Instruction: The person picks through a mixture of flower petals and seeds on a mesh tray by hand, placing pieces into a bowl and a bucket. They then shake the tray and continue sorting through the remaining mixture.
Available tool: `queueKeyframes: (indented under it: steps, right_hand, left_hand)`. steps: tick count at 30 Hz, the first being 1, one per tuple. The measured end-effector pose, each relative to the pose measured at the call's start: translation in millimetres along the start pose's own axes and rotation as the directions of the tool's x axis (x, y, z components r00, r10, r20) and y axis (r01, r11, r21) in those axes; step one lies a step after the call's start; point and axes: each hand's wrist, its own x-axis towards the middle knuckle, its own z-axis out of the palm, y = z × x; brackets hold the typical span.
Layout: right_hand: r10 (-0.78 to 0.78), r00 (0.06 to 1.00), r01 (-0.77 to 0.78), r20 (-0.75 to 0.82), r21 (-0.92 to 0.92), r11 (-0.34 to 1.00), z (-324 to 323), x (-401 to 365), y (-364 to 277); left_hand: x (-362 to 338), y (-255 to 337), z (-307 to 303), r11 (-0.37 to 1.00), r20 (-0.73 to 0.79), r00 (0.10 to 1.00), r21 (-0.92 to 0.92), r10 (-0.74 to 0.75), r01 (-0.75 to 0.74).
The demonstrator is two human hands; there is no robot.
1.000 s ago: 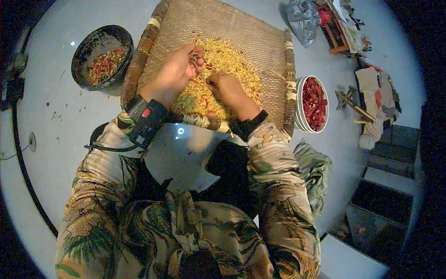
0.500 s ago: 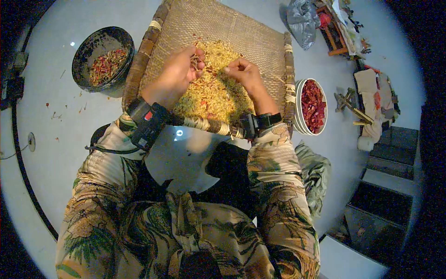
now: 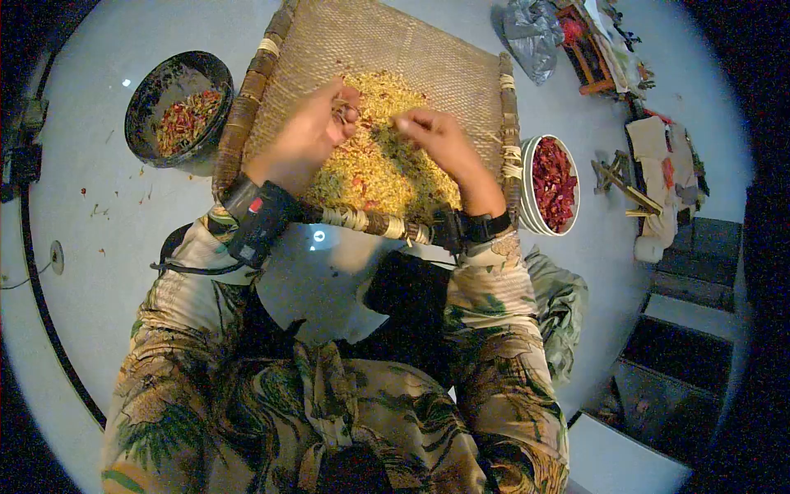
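A woven tray (image 3: 444, 58) with a wooden rim lies before me, bearing a spread of yellow seeds (image 3: 383, 95) with red bits among them. Above the left part of the seeds, my left hand (image 3: 317, 123) is closed around a small bunch of thin stems (image 3: 339, 107). My right hand (image 3: 432, 132) hovers over the right part of the seeds, fingertips pinched together. Whatever it may hold is too small and blurred to make out.
A black bucket (image 3: 138, 111) with red and pale scraps stands left of the tray. White stacked bowls (image 3: 527, 193) of dried red pieces (image 3: 555, 185) stand at the right. Farther right are a grey plastic bag (image 3: 531, 41), a small wooden stand (image 3: 621, 185) and dark steps (image 3: 679, 354).
My right forearm and wrist have shifted slightly right, and its fingertips slightly left. My left hand stays nearly in place with the stems. The view has shifted a little.
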Motion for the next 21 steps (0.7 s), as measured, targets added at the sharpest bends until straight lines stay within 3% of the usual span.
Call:
queueKeyframes:
  steps: [3, 4, 7, 8, 11, 14, 19, 21]
  right_hand:
    - [0.027, 0.941, -0.025, 0.336, -0.010, 1.000, 13.0, -15.6, 15.7]
    - [0.008, 0.899, -0.016, 0.439, 0.016, 1.000, 25.6, -19.0, 20.4]
    - [-0.007, 0.781, 0.039, 0.624, -0.037, 0.999, 66.5, -17.3, 31.1]
    - [0.000, 0.747, 0.067, 0.665, -0.076, 0.995, 77.2, -15.6, 32.7]
    - [-0.043, 0.785, 0.072, 0.618, -0.021, 0.997, 83.7, -11.4, -2.2]
    - [-0.122, 0.832, 0.203, 0.541, -0.091, 0.975, 90.7, 5.4, 23.9]
    - [-0.014, 0.969, 0.037, 0.246, -0.088, 0.995, 56.1, 19.9, 28.9]
    - [0.120, 0.979, -0.136, 0.164, 0.094, 0.986, 32.7, 17.6, 26.7]
  left_hand:
    - [-12.1, 40.4, 5.8, 0.991, -0.066, 0.997, 0.120, -0.045, 0.053]
    - [-9.0, 49.1, 3.6, 0.990, 0.038, 0.996, -0.115, -0.079, 0.083]
    - [-15.0, 69.1, 7.0, 0.981, 0.050, 0.996, -0.178, -0.069, 0.077]
    - [-16.6, 69.9, 6.1, 0.980, 0.053, 0.999, -0.199, 0.002, 0.008]
    - [-23.4, 75.6, 10.9, 0.983, -0.014, 0.999, -0.183, 0.032, -0.034]
    - [-20.8, 77.0, 4.3, 0.979, 0.030, 0.999, -0.202, 0.009, -0.003]
    - [-25.9, 79.1, 12.3, 0.986, -0.051, 0.998, -0.163, 0.036, -0.044]
    - [-26.2, 81.6, 10.2, 0.984, -0.050, 0.998, -0.171, 0.035, -0.043]
